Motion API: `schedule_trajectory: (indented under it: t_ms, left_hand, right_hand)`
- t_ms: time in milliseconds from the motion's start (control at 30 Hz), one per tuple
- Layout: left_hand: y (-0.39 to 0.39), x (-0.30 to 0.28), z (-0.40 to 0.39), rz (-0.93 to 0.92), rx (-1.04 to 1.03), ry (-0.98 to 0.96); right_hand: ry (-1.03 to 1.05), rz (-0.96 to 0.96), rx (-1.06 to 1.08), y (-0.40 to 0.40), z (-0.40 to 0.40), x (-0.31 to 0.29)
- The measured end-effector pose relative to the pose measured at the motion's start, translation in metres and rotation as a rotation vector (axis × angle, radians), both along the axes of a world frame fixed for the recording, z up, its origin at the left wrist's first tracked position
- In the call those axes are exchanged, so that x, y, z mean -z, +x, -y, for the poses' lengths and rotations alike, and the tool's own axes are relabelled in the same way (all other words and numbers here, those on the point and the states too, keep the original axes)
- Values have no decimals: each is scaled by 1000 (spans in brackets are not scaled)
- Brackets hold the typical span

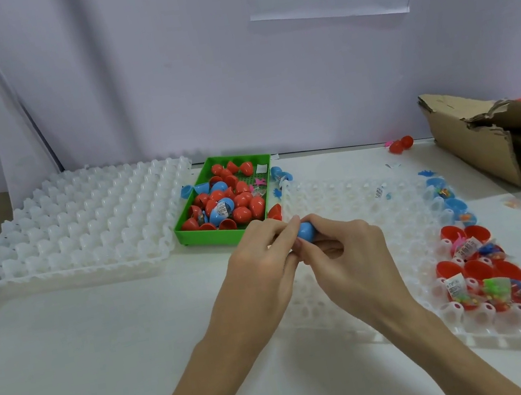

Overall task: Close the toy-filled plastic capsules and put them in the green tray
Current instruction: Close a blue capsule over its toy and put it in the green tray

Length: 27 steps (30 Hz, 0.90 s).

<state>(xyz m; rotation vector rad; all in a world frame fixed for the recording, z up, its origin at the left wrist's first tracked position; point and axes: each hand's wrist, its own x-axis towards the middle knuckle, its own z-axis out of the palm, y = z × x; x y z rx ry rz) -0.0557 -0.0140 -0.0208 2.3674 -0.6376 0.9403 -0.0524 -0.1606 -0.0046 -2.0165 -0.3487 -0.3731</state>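
A blue capsule [306, 231] sits between both hands at the table's middle, just in front of the green tray [210, 237]. My left hand [264, 259] pinches its left end and my right hand [348, 251] curls round its right end, hiding most of it. The green tray holds several red and blue capsules and loose halves. At the right, open red capsule halves [480, 270] and blue ones [455, 204] with bagged toys stand in a white holder tray [374, 198].
An empty white holder tray [82, 221] lies left of the green tray. A torn cardboard box [499, 137] stands at the far right, with a red capsule [401, 144] near it. A white partition wall rises behind.
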Motion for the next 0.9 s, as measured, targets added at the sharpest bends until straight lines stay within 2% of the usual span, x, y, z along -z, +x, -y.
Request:
schedule_trajectory:
  t_ms: [167,367,500,900]
  left_hand:
    - [0,1,1,62,-2,15]
    - [0,-1,-1,-12,-2,-186]
    - [-1,-1,0,51,-30,-135]
    - [-1,1,-2,187,-43,-1]
  right_hand:
    - [-23,66,24,-3,-1,1]
    - [35,135,42,-3,-8,0]
    - [55,135,31,-3,-5,-2]
    - [-84,185,61,-7,-3,-4]
